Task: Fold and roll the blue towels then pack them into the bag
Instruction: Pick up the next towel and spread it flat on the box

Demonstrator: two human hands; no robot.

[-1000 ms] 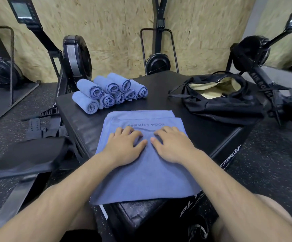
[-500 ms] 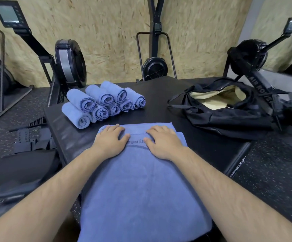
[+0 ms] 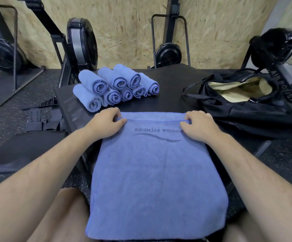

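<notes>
A folded blue towel (image 3: 155,173) with dark "YOGA FITNESS" lettering lies flat on the black padded box (image 3: 169,81) and hangs over its near edge toward my lap. My left hand (image 3: 106,122) pinches the towel's far left corner. At the far right corner my right hand (image 3: 198,125) pinches the same edge, which is lifted into a thin ridge between the hands. A pile of several rolled blue towels (image 3: 114,88) sits at the box's far left. The black bag (image 3: 246,103) lies open at the right, showing its pale yellow lining.
Black rowing machines (image 3: 81,44) stand on the speckled rubber floor to the left, behind and right of the box. A plywood wall (image 3: 127,27) closes the back. My bare knees sit below the box's near edge.
Both hands slid from the towel's middle, where they lay flat, out to its far corners and now pinch the far edge. The view has tilted downward.
</notes>
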